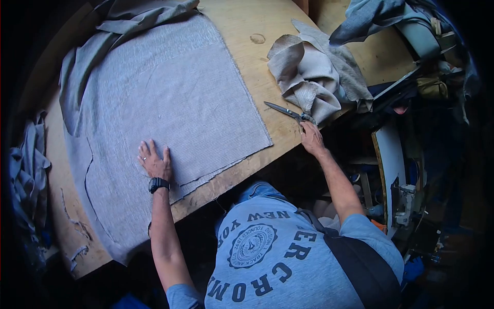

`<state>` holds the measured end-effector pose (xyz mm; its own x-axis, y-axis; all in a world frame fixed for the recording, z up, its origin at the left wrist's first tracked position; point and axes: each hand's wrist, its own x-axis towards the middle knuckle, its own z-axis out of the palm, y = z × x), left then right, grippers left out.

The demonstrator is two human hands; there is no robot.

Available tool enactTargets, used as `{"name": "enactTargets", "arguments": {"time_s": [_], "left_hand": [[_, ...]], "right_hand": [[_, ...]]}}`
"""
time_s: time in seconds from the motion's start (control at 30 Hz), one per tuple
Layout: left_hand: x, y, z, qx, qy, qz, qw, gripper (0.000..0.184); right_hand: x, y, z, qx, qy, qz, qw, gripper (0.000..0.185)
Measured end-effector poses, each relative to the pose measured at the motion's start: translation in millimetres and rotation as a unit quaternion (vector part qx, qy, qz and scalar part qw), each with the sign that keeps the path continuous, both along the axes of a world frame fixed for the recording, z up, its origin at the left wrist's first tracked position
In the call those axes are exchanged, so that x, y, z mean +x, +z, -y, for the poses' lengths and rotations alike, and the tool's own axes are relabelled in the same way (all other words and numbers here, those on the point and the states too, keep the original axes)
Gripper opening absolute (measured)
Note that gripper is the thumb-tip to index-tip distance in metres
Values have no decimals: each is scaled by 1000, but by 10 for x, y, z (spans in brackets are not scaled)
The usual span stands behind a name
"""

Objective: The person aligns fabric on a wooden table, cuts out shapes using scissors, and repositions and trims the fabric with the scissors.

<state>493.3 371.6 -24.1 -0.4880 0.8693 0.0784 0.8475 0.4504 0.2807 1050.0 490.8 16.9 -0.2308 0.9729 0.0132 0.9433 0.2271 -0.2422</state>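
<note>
A large piece of light grey fabric (190,103) lies spread on the wooden table, with a straight-cut edge along its right side. My left hand (155,160) rests flat on it with the fingers apart, near the table's front edge. At the right, my right hand (312,139) has its fingers closed at the handles of a pair of scissors (284,109). The blades point to the left over bare wood, apart from the fabric's edge. My fingers partly hide the handles. Just beyond the scissors sits a crumpled beige cloth (309,72).
Bunched fabric (128,23) lies along the table's far left. More grey cloth (368,20) is heaped at the far right. Thin fabric scraps (77,226) lie at the left of the wooden table (242,23). A white-faced panel (389,165) stands below at right.
</note>
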Motion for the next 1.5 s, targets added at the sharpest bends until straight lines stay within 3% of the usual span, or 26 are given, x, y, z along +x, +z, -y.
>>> {"name": "enactTargets", "arguments": {"time_s": [0.2, 0.33, 0.4, 0.53, 0.63, 0.77, 0.9, 0.97, 1.0, 1.07, 1.13, 1.2, 1.27, 1.33, 1.47, 1.5], "left_hand": [[1005, 93, 418, 64, -92, 42, 993, 52], [1805, 152, 664, 68, -51, 94, 992, 50], [2119, 166, 760, 46, -40, 96, 994, 49], [2535, 208, 829, 84, 61, 141, 985, 45], [2832, 311, 752, 129, 127, 153, 971, 38], [3043, 316, 555, 175, 128, 168, 962, 28], [3025, 398, 330, 171, 92, 178, 965, 25], [2881, 435, 182, 153, 71, 165, 972, 27], [2793, 443, 94, 149, 53, 150, 976, 28], [2610, 443, -104, 106, 29, 148, 983, 34], [2416, 347, -307, 88, -26, 108, 990, 41], [2236, 273, -481, 77, -58, 94, 991, 46], [1997, 212, -649, 68, -88, 78, 991, 51], [1746, 193, -780, 57, -119, 56, 990, 57], [1442, 140, -945, 43, -146, 32, 988, 59], [1410, 110, -956, 31, -145, 22, 989, 61]], "right_hand": [[21, 20, -201, -23, 60, 6, 998, 35], [99, 84, -320, 51, 121, -29, 991, 39], [151, 72, -349, -12, 86, -24, 996, 40], [213, 311, -511, -109, 154, -5, 982, 44], [350, 352, -610, -98, 247, 21, 964, 45], [353, 270, -842, -153, 255, 17, 954, 40], [347, 312, -1013, -211, 214, -6, 954, 36], [440, 219, -1155, -393, 141, -112, 902, 29], [452, 164, -1223, -380, 133, -134, 906, 29], [485, 148, -1256, -557, 52, -205, 803, 24], [435, 199, -1122, -555, 31, -243, 795, 21], [347, 227, -936, -567, 23, -199, 799, 30], [315, 180, -679, -447, 48, -89, 889, 52], [193, 272, -387, -369, 2, -66, 927, 60], [86, 366, 176, -393, -57, -50, 916, 53], [69, 408, 334, -430, -87, -116, 891, 50]]}}
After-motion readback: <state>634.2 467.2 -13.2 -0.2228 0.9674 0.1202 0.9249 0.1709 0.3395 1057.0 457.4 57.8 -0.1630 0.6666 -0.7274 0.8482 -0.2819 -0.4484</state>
